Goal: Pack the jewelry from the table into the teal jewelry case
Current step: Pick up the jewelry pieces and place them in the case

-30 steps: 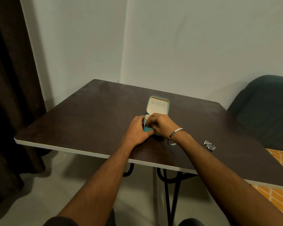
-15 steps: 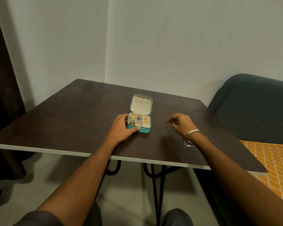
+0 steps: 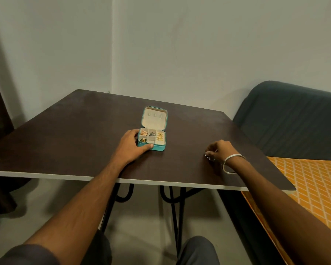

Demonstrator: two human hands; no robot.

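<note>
Head view: left hand [image 3: 131, 145] on open teal case [image 3: 152, 140], right hand [image 3: 219, 151] around silver jewelry [image 3: 208, 157]

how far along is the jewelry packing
Mostly done: several compartments of the open teal jewelry case already hold pieces. In hand: the right hand pinches a small silver piece on the table; the left hand holds the case. Left: placing it and closing the lid.
</note>
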